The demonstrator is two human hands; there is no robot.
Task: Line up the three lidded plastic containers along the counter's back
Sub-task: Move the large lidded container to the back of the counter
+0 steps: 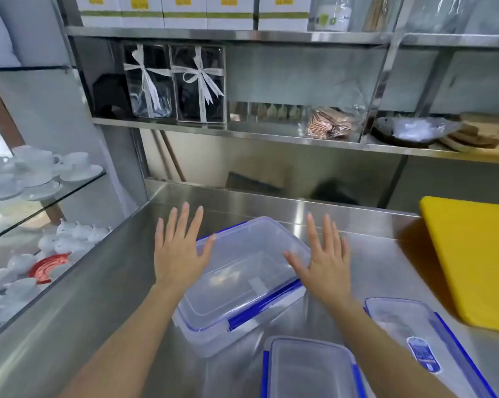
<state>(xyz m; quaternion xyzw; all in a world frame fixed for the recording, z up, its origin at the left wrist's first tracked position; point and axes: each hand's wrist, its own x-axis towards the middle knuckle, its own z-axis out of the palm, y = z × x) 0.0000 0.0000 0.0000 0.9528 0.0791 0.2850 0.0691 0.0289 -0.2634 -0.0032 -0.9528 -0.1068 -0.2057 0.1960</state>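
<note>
Three clear plastic containers with blue-clipped lids stand on the steel counter (380, 254). The large container (242, 277) sits in the middle, turned at an angle. My left hand (179, 251) hovers at its left edge and my right hand (323, 262) at its right edge, both with fingers spread flat; the thumbs reach over the lid. A smaller container (308, 369) lies at the near edge. The third container (418, 337), with a blue label, lies to the right.
A yellow cutting board (472, 259) lies at the right. A steel upstand (271, 196) runs along the counter's back under shelves with gift boxes (173, 84) and wrapped biscuits (328, 124). Glass shelves of white cups (41, 170) stand at the left.
</note>
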